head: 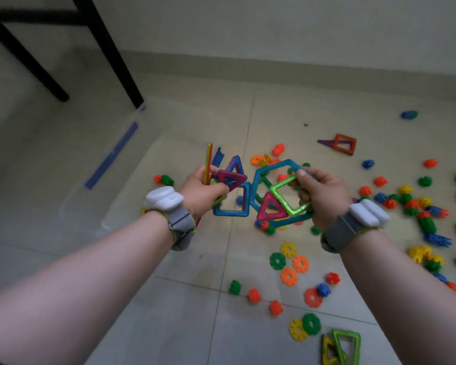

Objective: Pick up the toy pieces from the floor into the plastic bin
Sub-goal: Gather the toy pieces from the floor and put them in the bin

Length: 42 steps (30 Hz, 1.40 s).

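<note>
Stiff, light tiles (pixel 279 196) were gripped above the floor (pixel 184 299) by the closed left hand (pixel 203 191) and right hand (pixel 319 193); frame edges seemed the best hold. No bin was seen.

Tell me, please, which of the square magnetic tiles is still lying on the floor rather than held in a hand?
The orange-red square tile near the far wall lies on the floor. The blue square is in the left hand, the green one in the right hand.
</note>
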{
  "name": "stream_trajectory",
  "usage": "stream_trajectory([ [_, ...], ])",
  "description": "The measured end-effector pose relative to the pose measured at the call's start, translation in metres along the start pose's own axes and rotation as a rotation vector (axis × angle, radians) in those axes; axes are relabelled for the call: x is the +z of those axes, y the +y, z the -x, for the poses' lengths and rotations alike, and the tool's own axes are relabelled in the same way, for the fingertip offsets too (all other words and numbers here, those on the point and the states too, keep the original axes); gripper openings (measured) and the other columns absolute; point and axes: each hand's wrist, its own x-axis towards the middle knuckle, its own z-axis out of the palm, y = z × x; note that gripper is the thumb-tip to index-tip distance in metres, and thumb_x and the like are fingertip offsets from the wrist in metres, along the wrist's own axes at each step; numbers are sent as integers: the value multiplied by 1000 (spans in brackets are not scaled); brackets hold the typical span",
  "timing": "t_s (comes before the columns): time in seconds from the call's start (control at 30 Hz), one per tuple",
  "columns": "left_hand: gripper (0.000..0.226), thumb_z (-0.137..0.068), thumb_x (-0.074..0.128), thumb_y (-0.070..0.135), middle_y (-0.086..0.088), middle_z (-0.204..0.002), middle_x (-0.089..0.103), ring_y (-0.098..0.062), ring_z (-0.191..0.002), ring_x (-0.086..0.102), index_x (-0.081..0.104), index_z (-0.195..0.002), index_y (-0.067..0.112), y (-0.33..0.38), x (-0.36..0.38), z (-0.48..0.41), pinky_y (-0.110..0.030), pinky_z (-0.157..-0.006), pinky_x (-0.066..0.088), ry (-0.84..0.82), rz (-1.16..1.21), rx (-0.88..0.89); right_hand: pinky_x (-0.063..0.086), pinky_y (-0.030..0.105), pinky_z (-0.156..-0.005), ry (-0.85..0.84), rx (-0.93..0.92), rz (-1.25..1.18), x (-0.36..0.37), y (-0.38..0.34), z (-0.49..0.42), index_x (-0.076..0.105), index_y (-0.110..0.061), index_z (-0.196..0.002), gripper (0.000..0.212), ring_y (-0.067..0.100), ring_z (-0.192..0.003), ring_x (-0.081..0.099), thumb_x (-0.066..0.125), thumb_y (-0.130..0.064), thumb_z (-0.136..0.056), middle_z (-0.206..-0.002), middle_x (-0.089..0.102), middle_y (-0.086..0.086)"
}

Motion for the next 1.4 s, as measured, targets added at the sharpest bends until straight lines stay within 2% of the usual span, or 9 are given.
stream_trajectory([
  [0.27,24,-76,63,8,3,-67,60,-11,-56,62,53,-75,30,7,-127,-4,-28,-52,56,213,-204,65,33,13,-33,-70,95,-128,150,-4,12,60,-7,-94,9,0,-29,41,53,-12,-93,-63,61,4],
  [0.43,13,-75,63,9,-9,-71,54,-26,-62,56,56,-84,14,-41,-154,-17,-42,-58,55,380,-203,-63,49,33,-65,-145,235,-179,216,18,12,53,-2,-121,28,18,-60,54,50,-9,-94,-76,60,9],
  [0.57,52,-71,71,28,-6,-102,61,-29,-92,61,49,-116,18,-70,-162,-29,-37,-78,50,320,-349,-164,40,35,-92,-314,388,-233,231,33,16,33,-6,-140,47,19,-78,55,47,-4,-94,-115,47,11],
  [0.73,85,-77,73,28,-11,-148,34,-31,-128,45,22,-146,25,-77,-155,-41,-46,-102,44,201,-221,-161,43,37,-100,-306,299,-225,205,40,24,32,-11,-143,55,22,-104,58,52,-4,-93,-120,50,8],
  [0.83,82,-80,69,27,-7,-150,33,-27,-132,41,21,-147,28,-68,-142,-39,-35,-106,38,157,-372,-50,44,36,-98,-315,108,68,179,36,26,33,-16,-144,57,19,-117,51,54,-5,-92,-135,50,7],
  [1.03,74,-81,66,20,-5,-147,34,-19,-135,33,29,-145,23,-38,-69,-13,-17,-104,22,-44,-611,348,44,20,-91,-275,-199,450,99,50,31,32,-26,-143,65,5,-114,48,60,-9,-87,-125,50,-9],
  [1.17,74,-82,67,21,-7,-147,32,-21,-133,36,28,-145,23,-38,-5,3,-34,-108,37,-269,-679,411,37,2,-90,-226,-253,573,36,69,42,32,-23,-143,67,4,-126,41,61,-7,-85,-136,47,-6],
  [1.3,84,-79,69,29,-10,-148,29,-25,-136,34,21,-147,24,-72,33,13,-34,-112,31,-431,-895,293,36,38,-109,-177,-218,769,-25,99,59,30,-24,-145,69,17,-136,35,63,-14,-85,-147,39,0],
  [1.4,94,-77,69,43,-11,-148,27,-33,-132,38,11,-149,29,-106,57,31,-39,-108,37,-517,-1073,53,33,37,-108,-100,-89,890,-74,124,84,32,-23,-144,69,24,-132,39,65,-19,-84,-145,42,4],
])
